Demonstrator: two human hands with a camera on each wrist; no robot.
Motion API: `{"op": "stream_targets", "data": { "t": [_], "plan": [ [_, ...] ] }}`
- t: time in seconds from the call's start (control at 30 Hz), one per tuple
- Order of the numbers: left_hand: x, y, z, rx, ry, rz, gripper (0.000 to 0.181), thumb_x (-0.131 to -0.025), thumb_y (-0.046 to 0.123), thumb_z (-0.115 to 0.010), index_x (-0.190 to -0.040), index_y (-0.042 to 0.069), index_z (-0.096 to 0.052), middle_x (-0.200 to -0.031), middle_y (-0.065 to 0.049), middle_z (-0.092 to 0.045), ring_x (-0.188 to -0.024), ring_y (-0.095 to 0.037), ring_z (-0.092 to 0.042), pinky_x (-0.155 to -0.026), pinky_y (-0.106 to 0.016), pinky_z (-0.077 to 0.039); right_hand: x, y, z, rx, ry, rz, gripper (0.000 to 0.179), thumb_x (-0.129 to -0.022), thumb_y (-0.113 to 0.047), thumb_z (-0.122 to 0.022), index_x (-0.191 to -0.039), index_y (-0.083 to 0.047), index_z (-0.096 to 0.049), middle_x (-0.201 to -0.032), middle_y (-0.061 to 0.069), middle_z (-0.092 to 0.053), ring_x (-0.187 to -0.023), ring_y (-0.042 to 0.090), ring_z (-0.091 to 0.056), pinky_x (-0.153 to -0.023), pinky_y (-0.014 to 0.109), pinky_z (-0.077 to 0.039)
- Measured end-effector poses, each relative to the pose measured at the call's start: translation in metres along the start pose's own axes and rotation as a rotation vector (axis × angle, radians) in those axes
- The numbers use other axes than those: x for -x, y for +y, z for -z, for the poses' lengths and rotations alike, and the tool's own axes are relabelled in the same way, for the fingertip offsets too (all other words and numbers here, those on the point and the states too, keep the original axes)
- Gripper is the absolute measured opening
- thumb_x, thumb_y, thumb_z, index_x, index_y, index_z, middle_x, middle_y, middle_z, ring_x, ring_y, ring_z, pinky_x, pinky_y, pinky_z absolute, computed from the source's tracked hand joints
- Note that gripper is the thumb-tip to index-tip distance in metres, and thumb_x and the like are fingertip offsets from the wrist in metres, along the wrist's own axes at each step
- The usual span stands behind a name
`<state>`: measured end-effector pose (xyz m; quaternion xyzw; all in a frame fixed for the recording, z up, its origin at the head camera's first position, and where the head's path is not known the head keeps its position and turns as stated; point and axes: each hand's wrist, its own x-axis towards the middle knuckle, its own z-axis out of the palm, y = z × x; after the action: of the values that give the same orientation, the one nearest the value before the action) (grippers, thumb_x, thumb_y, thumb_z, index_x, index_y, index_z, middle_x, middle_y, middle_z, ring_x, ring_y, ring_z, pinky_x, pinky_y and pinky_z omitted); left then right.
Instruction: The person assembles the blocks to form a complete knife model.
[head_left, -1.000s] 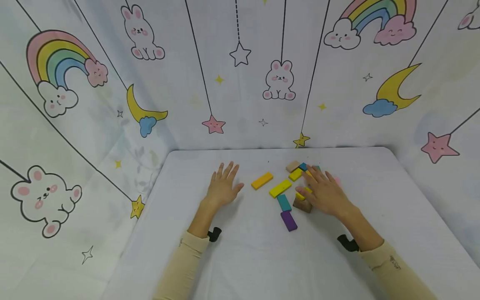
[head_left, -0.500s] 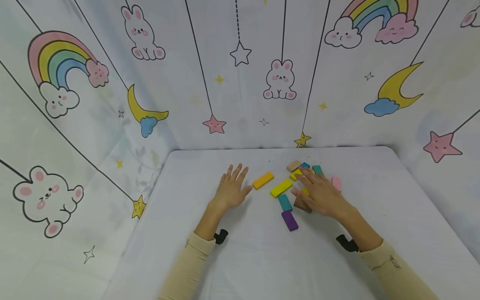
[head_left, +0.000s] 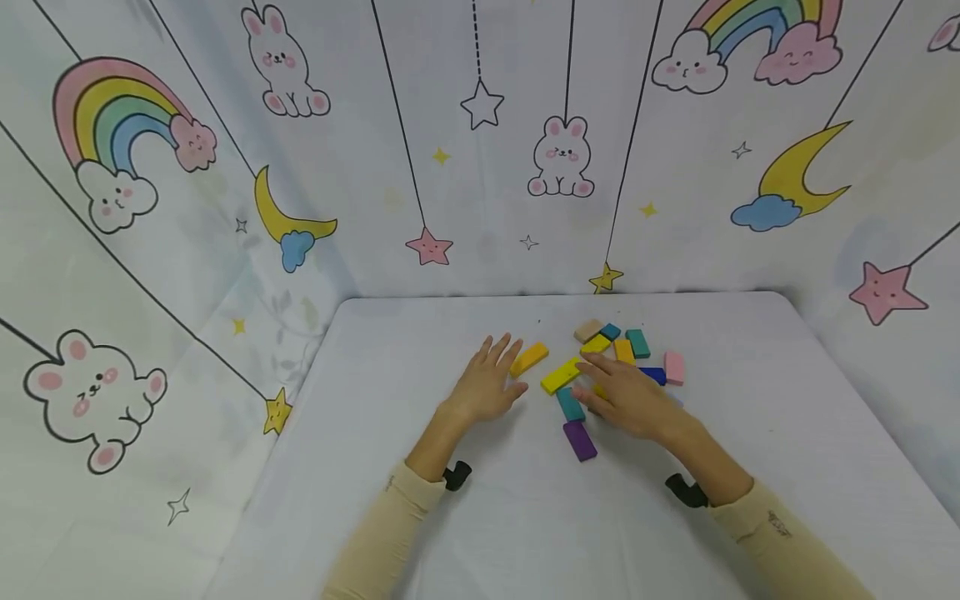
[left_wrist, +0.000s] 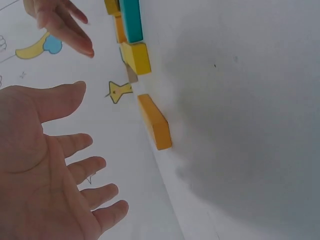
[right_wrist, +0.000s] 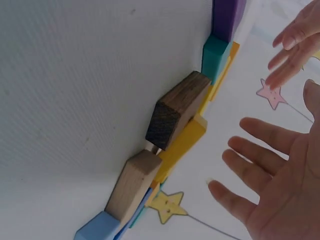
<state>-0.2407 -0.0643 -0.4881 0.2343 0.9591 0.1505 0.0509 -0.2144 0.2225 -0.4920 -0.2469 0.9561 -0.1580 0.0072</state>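
My left hand (head_left: 483,385) hovers with fingers spread beside an orange block (head_left: 530,358), and the left wrist view shows its palm bare. Over the right part of a loose group of blocks is my right hand (head_left: 630,396), fingers extended; nothing is in it in the right wrist view. Between the hands lie a yellow block (head_left: 561,377), a teal block (head_left: 570,405) and a purple block (head_left: 580,441). A dark brown wooden block (right_wrist: 179,107) and a light wooden block (right_wrist: 134,182) show in the right wrist view; the right hand hides them from the head camera.
Behind the right hand lie a beige block (head_left: 588,331), a second teal block (head_left: 638,343), a dark blue block (head_left: 654,375) and a pink block (head_left: 674,367). A white cloth covers the table (head_left: 495,517). A patterned curtain (head_left: 360,167) hangs around its back and sides.
My left hand has moved right, closer to the orange block. The right hand has shifted slightly left and nearer, uncovering blocks behind it. The blocks look unmoved.
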Motion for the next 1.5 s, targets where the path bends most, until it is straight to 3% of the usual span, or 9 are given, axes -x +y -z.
{"op": "stream_targets", "data": {
  "t": [0.33, 0.73, 0.9, 1.2, 1.5],
  "plan": [
    [-0.006, 0.01, -0.016, 0.007, -0.051, -0.049, 0.074, -0.105, 0.043, -0.061, -0.166, 0.015, -0.029, -0.175, -0.007, -0.016, -0.16, -0.036, -0.014, -0.127, -0.053, -0.022, -0.004, -0.002, -0.006, 0.007, -0.002, 0.059, 0.069, -0.107, -0.06, -0.045, -0.153, -0.01, -0.054, -0.159, 0.015, -0.048, -0.142, 0.041, -0.05, -0.115, 0.062, -0.041],
    [-0.012, 0.021, -0.024, -0.027, -0.151, -0.08, 0.078, -0.106, 0.043, -0.06, -0.166, 0.009, -0.024, -0.173, -0.011, -0.018, -0.16, -0.034, -0.015, -0.129, -0.045, -0.017, -0.007, -0.003, -0.015, -0.008, -0.017, 0.079, 0.06, -0.106, -0.053, -0.055, -0.151, -0.014, -0.057, -0.156, 0.013, -0.053, -0.147, 0.036, -0.045, -0.116, 0.062, -0.038],
    [-0.011, 0.023, -0.024, -0.03, -0.144, -0.071, 0.077, -0.105, 0.042, -0.061, -0.165, 0.008, -0.027, -0.172, -0.014, -0.023, -0.158, -0.034, -0.021, -0.129, -0.044, -0.02, -0.009, -0.004, -0.019, -0.008, -0.018, 0.115, 0.064, -0.104, -0.058, -0.055, -0.15, -0.013, -0.058, -0.156, 0.013, -0.053, -0.144, 0.036, -0.049, -0.114, 0.061, -0.042],
    [-0.014, 0.023, -0.026, -0.057, -0.139, -0.055, 0.078, -0.105, 0.044, -0.061, -0.165, 0.007, -0.026, -0.171, -0.017, -0.024, -0.158, -0.034, -0.023, -0.128, -0.044, -0.021, -0.011, -0.006, -0.021, 0.018, -0.065, 0.104, 0.068, -0.103, -0.065, -0.049, -0.15, -0.016, -0.059, -0.158, 0.015, -0.049, -0.143, 0.039, -0.049, -0.114, 0.062, -0.042],
    [-0.019, 0.024, -0.028, -0.132, -0.111, -0.039, 0.078, -0.105, 0.046, -0.061, -0.164, 0.006, -0.031, -0.169, -0.016, -0.03, -0.155, -0.031, -0.03, -0.128, -0.041, -0.024, -0.015, -0.005, -0.027, 0.061, -0.082, 0.1, 0.067, -0.104, -0.064, -0.047, -0.149, -0.016, -0.06, -0.156, 0.017, -0.052, -0.145, 0.041, -0.047, -0.12, 0.066, -0.028]
  ]
}}
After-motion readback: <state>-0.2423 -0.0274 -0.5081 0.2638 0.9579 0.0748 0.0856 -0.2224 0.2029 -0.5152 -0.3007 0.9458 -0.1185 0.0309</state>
